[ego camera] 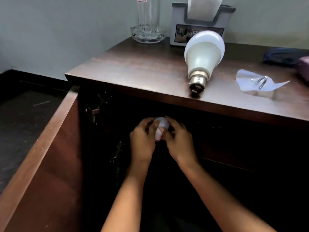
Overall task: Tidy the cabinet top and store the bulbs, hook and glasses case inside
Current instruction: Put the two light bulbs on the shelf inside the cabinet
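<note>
A small white bulb (pixel 160 127) is held between my left hand (pixel 142 141) and my right hand (pixel 179 141), inside the dark opening of the cabinet (pixel 234 148). A large white bulb (pixel 203 56) lies on its side on the brown cabinet top (pixel 142 67), its metal cap pointing at the front edge. To its right, a clear adhesive hook (pixel 260 82) with a metal wire lies on the top. A dark blue glasses case (pixel 282 56) rests at the far right, partly cut off by the frame.
The cabinet door (pixel 41 156) stands swung open at the left. At the back of the top stand a glass ashtray (pixel 148 35), a tall clear glass (pixel 148 12) and a grey tissue box (pixel 199 25). A purple object (pixel 304 67) sits at the right edge.
</note>
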### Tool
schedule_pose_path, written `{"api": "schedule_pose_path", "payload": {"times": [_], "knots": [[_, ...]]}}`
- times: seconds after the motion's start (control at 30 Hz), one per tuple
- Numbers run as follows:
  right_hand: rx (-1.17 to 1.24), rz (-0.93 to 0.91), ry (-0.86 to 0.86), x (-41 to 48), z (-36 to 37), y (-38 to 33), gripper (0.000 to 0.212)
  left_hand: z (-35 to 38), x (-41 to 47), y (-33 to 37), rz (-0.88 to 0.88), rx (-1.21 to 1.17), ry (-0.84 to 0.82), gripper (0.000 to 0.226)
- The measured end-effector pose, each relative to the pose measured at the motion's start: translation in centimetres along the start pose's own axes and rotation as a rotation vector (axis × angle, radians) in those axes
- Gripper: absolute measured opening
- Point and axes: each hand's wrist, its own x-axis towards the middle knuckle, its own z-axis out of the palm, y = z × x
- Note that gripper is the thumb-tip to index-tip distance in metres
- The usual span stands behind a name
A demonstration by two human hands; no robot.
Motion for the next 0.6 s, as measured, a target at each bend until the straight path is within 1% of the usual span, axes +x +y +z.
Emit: {"api": "schedule_pose_path", "payload": {"times": [0.2, 0.33, 0.6], "knots": [[0.008, 0.051, -0.031, 1.6, -0.1, -0.3, 0.037, 0.6, 1.3, 0.2, -0.063, 0.044, 0.002, 0.025], [0.065, 0.094, -0.042, 2.0, -0.1, -0.6, 0.032, 0.8, 1.9, 0.2, -0.086, 0.091, 0.006, 0.024], [0.023, 0.087, -0.037, 2.2, -0.1, -0.8, 0.034, 1.0, 2.2, -0.1, -0.025, 0.117, 0.071, 0.027]]}}
